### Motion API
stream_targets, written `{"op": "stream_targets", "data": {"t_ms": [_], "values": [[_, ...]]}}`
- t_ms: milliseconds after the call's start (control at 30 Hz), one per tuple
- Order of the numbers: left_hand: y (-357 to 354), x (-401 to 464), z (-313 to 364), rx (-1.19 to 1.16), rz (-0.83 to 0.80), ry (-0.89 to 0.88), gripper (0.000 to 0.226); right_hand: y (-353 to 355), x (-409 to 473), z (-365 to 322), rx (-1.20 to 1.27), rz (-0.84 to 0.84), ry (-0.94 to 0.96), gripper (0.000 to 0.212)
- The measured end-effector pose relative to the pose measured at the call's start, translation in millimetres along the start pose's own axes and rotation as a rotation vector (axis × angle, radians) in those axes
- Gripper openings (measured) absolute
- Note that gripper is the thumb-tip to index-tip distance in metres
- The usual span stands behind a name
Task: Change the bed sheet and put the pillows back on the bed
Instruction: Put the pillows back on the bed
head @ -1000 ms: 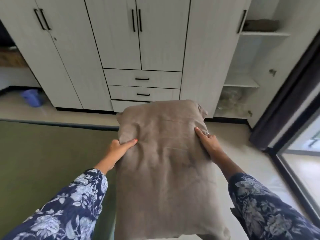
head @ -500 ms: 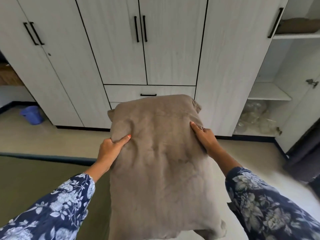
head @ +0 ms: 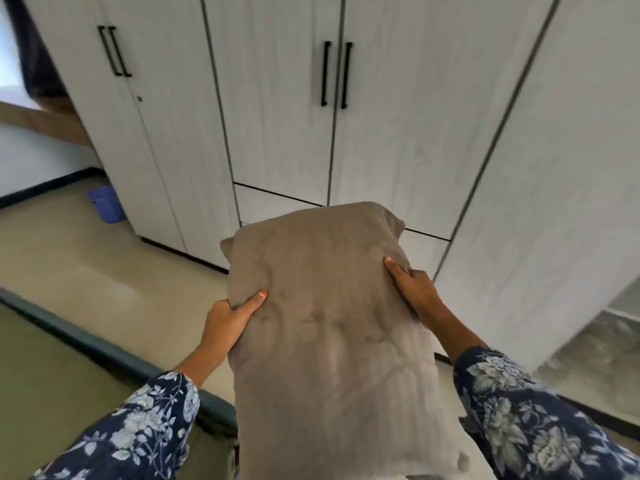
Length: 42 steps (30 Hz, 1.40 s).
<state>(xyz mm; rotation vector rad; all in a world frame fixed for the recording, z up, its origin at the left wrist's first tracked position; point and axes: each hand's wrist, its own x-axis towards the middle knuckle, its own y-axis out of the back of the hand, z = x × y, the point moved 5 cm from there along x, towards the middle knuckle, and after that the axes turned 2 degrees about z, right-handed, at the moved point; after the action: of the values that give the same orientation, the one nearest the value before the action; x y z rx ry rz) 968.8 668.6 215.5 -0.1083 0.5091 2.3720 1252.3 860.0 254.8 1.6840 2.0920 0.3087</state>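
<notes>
**Pillow carried two-handed, off the bed**

Pillow (head: 332,341) sits centre to lower centre of the frame, long axis running away from the camera, far end raised in front of the wardrobe (head: 277,133).

Left hand (head: 225,323) grasps the pillow's left edge: thumb on top, fingers wrapped under, fabric bunched at the pinch. Right hand (head: 415,292) clamps the right edge the same way, thumb laid along the top, fingers out of sight underneath. Both grips are closed on the pillow, neither is released.

Why this hold, as I read it: a soft, floppy load sags if held at one point, so opposite side edges near the far half keep it flat and steerable. Near end hangs unsupported at the bottom of the frame.

Bed (head: 52,393) occupies the lower left, olive surface with a dark edge band; the pillow is beside it over the floor (head: 104,271), not on it. Can't tell whether that surface is the new sheet.

Blue bin (head: 105,204) stands on the floor at left, by the wardrobe.

Judgement: mid-carry; pillow placement not done.
</notes>
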Motion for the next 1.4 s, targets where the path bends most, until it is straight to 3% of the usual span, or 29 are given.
{"op": "stream_targets", "data": {"t_ms": [167,533,667,867,1067,1400], "values": [[16,67,-4,-0.018,0.148,0.066,0.06,-68,94,-44,-0.025,-0.16,0.056,0.086],[74,213,7,0.005,0.418,0.132,0.051,-243,241,-143,-0.122,-0.414,0.162,0.071],[98,254,2,-0.013,0.487,0.202,0.071,-307,281,-186,-0.135,-0.492,0.208,0.073],[141,329,9,-0.008,0.678,0.245,0.053,-419,336,-249,-0.147,-0.639,0.284,0.075],[188,418,10,-0.052,0.787,0.338,0.066,-533,397,-321,-0.18,-0.781,0.332,0.07],[305,520,3,0.005,1.074,0.447,0.051,-756,416,-433,-0.215,-1.017,0.419,0.068]]}}
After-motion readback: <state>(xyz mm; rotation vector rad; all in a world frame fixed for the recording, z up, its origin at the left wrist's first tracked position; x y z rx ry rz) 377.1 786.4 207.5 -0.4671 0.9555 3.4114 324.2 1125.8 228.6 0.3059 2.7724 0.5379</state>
